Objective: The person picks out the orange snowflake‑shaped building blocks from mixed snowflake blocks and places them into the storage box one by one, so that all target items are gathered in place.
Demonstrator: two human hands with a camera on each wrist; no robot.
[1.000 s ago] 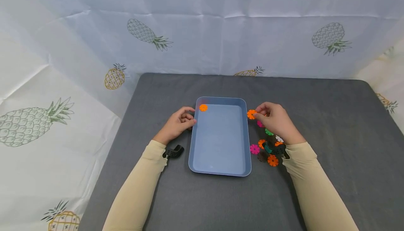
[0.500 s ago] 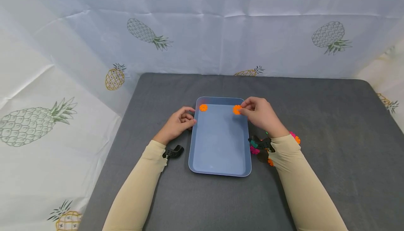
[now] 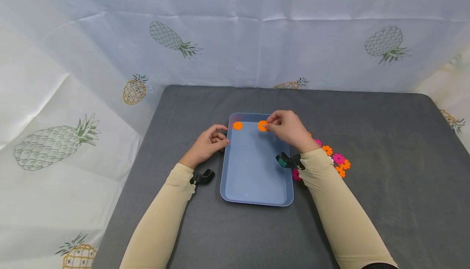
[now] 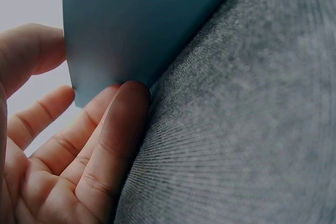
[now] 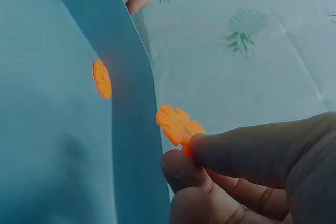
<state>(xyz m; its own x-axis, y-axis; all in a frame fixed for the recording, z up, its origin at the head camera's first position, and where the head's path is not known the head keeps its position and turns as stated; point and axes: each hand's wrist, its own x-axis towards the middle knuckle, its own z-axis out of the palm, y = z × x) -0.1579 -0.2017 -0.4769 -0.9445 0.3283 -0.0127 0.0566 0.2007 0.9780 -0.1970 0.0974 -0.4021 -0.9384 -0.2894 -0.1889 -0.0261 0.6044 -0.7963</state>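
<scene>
A shallow blue tray (image 3: 257,167) lies on the dark grey tablecloth. Its left wall is met by the fingertips of my left hand (image 3: 211,143), whose fingers (image 4: 118,129) lie along the outer side in the left wrist view. My right hand (image 3: 288,129) pinches an orange notched interlocking disc (image 5: 176,125) between thumb and fingertips, over the tray's far end. Another orange disc (image 3: 237,125) lies inside the tray at the far left corner; the right wrist view shows this disc (image 5: 102,79) beside the far wall.
Right of the tray lie several more notched discs, among them a pink disc (image 3: 338,158) and an orange disc (image 3: 327,150), partly hidden by my right forearm. A white pineapple-print cloth (image 3: 235,52) hangs behind the table.
My right hand has carried the orange disc leftward from beside the tray's right wall to over its far end. More loose discs show past the right sleeve. My left hand stays put.
</scene>
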